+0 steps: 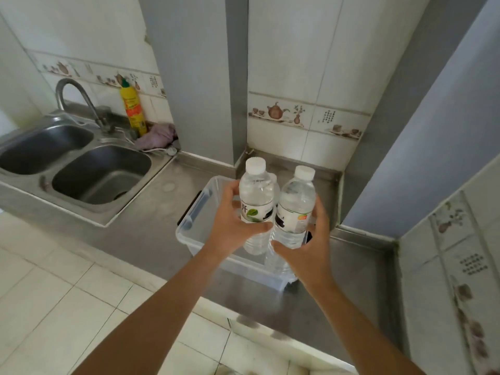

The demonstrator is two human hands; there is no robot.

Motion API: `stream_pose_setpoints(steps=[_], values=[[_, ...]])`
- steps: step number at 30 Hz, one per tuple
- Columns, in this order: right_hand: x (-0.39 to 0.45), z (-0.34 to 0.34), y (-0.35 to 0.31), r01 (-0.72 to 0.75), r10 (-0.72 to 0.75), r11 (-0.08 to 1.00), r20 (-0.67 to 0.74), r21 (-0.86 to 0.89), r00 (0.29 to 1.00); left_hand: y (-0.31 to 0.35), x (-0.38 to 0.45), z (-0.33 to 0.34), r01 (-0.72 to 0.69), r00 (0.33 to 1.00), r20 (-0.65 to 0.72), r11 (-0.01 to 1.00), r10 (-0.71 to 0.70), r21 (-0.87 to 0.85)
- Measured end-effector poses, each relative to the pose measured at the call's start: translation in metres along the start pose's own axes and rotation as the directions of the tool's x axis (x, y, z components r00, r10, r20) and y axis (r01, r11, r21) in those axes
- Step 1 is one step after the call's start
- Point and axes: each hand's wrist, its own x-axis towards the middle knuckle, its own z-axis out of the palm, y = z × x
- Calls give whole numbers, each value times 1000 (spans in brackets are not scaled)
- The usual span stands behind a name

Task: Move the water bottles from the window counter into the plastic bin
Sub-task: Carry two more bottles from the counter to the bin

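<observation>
Progress: roughly midway, judging by two bottles held above the plastic bin (189, 226) and not yet set down. Nothing visible resting on the bin floor, though much of its interior hidden behind hands and bottles. Window counter not in view, so no telling how many bottles left there.

Far left: double steel sink (81, 169) with curved tap (78, 101), then a yellow squeeze bottle (133, 109) carrying a red-and-orange label, print too small to read, and a purple cloth (158, 138) bunched beside it.

Left hand (230, 220) wrapped around the left water bottle (255, 201), thumb across the label, fingers curled behind. White label with a green leaf and one dark Chinese character, apparently 开; brand otherwise unreadable.

Right hand (311, 247) curled around the right water bottle (295, 209), thumb below the label, fingers round the far side. White label with a small orange patch and a dark block; text illegible.

Both bottles upright, capped in white, touching side by side, directly over the clear bin on the steel countertop (151, 234).

Remaining, by judgement: lowering the pair in, letting go, checking for more.
</observation>
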Motion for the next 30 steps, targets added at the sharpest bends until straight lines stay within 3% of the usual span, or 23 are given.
stream_pose_setpoints(steps=[6, 11, 30], values=[[6, 4, 11, 33, -32, 999, 11, -35, 999, -23, 2, -6, 30, 997, 75, 999, -33, 42], [-3, 14, 21, 54, -55, 993, -6, -105, 998, -45, -1, -11, 78, 996, 49, 996, -80, 44], [-21, 22, 49, -151, 104, 903, -137, -402, 985, -76, -7, -5, 69, 965, 214, 931, -154, 359]])
